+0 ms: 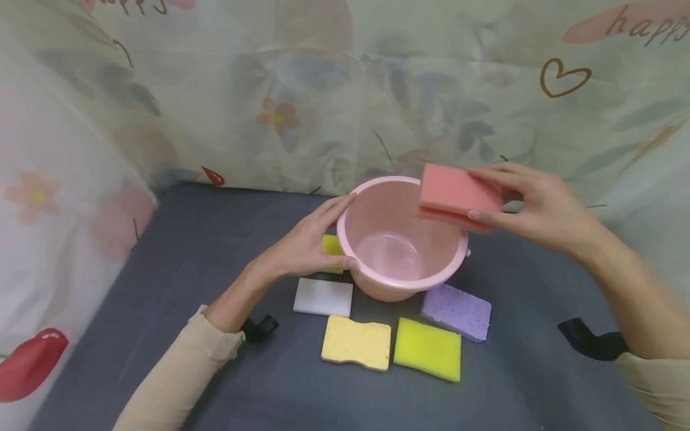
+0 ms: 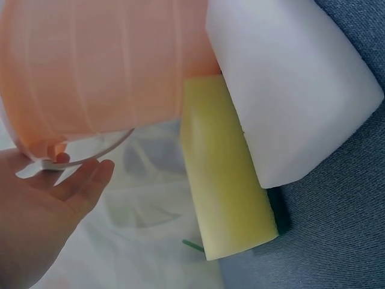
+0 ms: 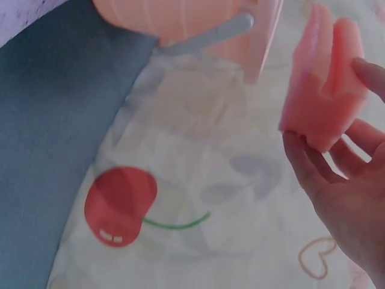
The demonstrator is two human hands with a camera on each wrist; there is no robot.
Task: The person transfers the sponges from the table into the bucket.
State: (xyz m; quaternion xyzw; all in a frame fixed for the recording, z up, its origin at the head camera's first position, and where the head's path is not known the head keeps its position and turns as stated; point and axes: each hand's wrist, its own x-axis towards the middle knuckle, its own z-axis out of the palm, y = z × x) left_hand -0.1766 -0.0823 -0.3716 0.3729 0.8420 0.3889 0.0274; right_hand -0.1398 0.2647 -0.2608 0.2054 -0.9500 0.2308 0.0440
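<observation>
A pink bucket [image 1: 377, 209] stands upright in the middle of the head view. My left hand [image 1: 309, 239] holds its left side at the rim, thumb toward the near side. In the left wrist view, the fingers [image 2: 90, 180] are by the rim and the white handle [image 2: 111, 147]. My right hand [image 1: 544, 206] pinches a pink sponge [image 1: 458, 191] above the bucket's right rim. In the right wrist view, the sponge [image 3: 325, 90] shows a deep groove between two thick layers. Thumb and fingers sit on opposite sides of it.
Around the bucket's near side lie a white sponge [image 1: 323, 297], a pale yellow notched sponge [image 1: 356, 343], a bright yellow sponge [image 1: 428, 349] and a purple sponge [image 1: 458, 312]. Another yellow sponge [image 2: 222, 174] stands left of the bucket, partly hidden by my hand. A printed curtain [image 1: 323, 120] hangs behind the dark cloth.
</observation>
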